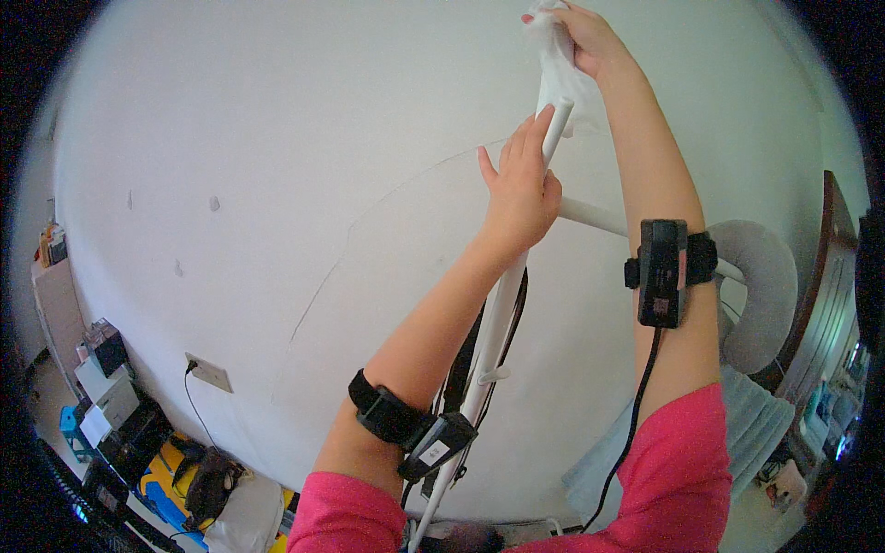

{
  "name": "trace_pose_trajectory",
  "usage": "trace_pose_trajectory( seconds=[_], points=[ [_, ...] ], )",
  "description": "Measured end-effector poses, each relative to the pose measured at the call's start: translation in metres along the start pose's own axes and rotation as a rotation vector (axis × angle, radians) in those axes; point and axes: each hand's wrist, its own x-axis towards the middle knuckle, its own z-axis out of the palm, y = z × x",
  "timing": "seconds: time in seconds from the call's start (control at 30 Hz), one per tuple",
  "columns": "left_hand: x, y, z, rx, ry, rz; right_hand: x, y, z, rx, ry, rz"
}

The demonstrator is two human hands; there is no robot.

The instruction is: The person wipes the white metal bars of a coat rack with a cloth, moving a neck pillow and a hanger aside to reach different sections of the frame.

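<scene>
A white coat rack (505,311) with a slim pole and side pegs stands upright before me. My left hand (522,180) is around its upper part, thumb on one side and fingers along the slanting peg (561,114). Above it, at the top edge of the view, my right hand (593,38) holds a thin white cloth or tissue (553,66). The cloth hangs down behind the peg and covers the top of the rack, so I cannot see what it touches there. Each forearm wears a strapped black device with a cable.
A grey neck pillow (767,297) hangs from a right-hand arm of the rack, above a light blue towel (747,415). The pale wall (276,173) carries a socket plate (207,372) with a plug. Bags and boxes (207,484) lie low at left; dark wooden furniture (823,276) stands right.
</scene>
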Motion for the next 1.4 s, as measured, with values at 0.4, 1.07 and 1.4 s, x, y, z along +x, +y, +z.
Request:
trace_pose_trajectory(
  seconds=[0.4, 1.07, 1.4],
  points=[
    [0.0, 0.006, -0.002, -0.024, -0.061, -0.037, 0.023, 0.033, -0.009, -1.13, 0.387, -0.21],
    [-0.002, 0.001, -0.001, -0.033, 0.017, 0.008, -0.016, 0.037, -0.007, 0.0, 0.053, -0.174],
    [-0.001, 0.001, 0.001, -0.015, 0.005, 0.008, 0.015, 0.036, 0.006, -1.072, 0.491, -0.362]
  ],
)
